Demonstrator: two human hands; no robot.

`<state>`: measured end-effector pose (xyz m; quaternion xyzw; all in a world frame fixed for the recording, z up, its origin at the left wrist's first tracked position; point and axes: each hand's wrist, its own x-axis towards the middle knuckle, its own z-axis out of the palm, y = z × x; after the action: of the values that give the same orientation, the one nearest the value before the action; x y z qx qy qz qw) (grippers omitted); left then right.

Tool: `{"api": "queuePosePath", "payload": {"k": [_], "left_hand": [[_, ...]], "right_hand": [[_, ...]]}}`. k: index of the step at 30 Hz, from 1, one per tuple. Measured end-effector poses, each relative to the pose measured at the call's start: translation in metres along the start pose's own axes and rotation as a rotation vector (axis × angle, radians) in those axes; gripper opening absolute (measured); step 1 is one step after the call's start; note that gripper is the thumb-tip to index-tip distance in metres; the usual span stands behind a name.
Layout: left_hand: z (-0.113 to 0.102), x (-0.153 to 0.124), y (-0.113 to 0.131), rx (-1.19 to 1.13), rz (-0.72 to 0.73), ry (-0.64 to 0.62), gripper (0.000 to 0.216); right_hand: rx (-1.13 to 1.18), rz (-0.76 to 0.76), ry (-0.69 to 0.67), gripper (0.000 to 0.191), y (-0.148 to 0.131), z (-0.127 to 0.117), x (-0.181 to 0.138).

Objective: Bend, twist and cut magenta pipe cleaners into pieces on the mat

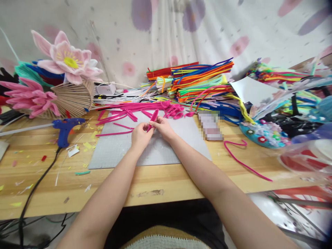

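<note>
My left hand (141,136) and my right hand (164,128) meet above a grey cutting mat (168,152). Both have their fingers closed on a magenta pipe-cleaner petal (155,116), whose pointed upper end sticks up between them. A magenta stem (114,134) runs left from my left hand; whether it joins the petal is hidden. Beyond my hands, at the mat's far edge, lie a heap of finished magenta petals (175,110) and several loose magenta pipe cleaners (116,117).
A blue glue gun (65,129) with a black cord lies at left. Pink fuzzy flowers (68,60) stand behind it. Bundles of coloured pipe cleaners (202,81) pile up at the back. To the right are a phone (210,126) and a bent magenta pipe cleaner (243,163).
</note>
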<state>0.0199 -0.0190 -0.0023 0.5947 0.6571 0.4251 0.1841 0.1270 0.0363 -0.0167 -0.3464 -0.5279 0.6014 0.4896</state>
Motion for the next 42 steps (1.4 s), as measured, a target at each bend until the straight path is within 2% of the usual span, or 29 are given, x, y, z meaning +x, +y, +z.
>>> {"api": "queuePosePath", "payload": {"k": [5,8,13,17,20,26,29,31,34,36,39,42], "left_hand": [[-0.003,-0.001,0.003,0.011,0.06,0.033,0.018],[-0.001,0.0,0.003,0.066,0.084,0.001,0.016],[0.002,0.0,0.003,0.125,-0.02,-0.031,0.019],[0.005,0.0,0.005,0.24,-0.052,0.044,0.024],[0.006,0.001,0.007,0.282,-0.015,0.084,0.018],[0.004,0.001,0.008,0.199,0.059,0.105,0.015],[0.0,0.001,0.005,0.067,0.038,0.049,0.016],[-0.003,0.003,0.002,-0.104,-0.073,-0.039,0.015],[-0.01,0.007,0.001,-0.516,-0.355,-0.234,0.01],[-0.015,0.01,0.002,-0.761,-0.534,-0.374,0.005],[-0.022,0.012,0.004,-1.006,-0.77,-0.554,0.008],[-0.023,0.011,0.004,-1.18,-0.861,-0.652,0.011]], "right_hand": [[0.001,-0.024,0.029,0.033,-0.002,-0.004,0.0],[-0.025,-0.027,0.061,0.031,-0.001,-0.004,0.0],[-0.005,-0.027,0.089,0.031,0.001,-0.001,0.001],[0.018,-0.003,0.096,0.031,0.004,0.005,0.002],[0.039,-0.006,0.107,0.031,0.005,0.007,0.003],[0.086,-0.024,0.139,0.029,0.003,0.004,0.002],[0.063,-0.035,0.093,0.029,0.0,0.0,0.0],[0.041,-0.018,0.027,0.029,-0.001,-0.003,-0.001],[0.046,0.027,-0.083,0.031,-0.003,-0.008,-0.002],[0.102,0.067,-0.152,0.03,-0.005,-0.009,-0.003],[0.215,0.133,-0.221,0.029,-0.01,-0.008,-0.007],[0.285,0.179,-0.229,0.028,-0.015,-0.006,-0.01]]}}
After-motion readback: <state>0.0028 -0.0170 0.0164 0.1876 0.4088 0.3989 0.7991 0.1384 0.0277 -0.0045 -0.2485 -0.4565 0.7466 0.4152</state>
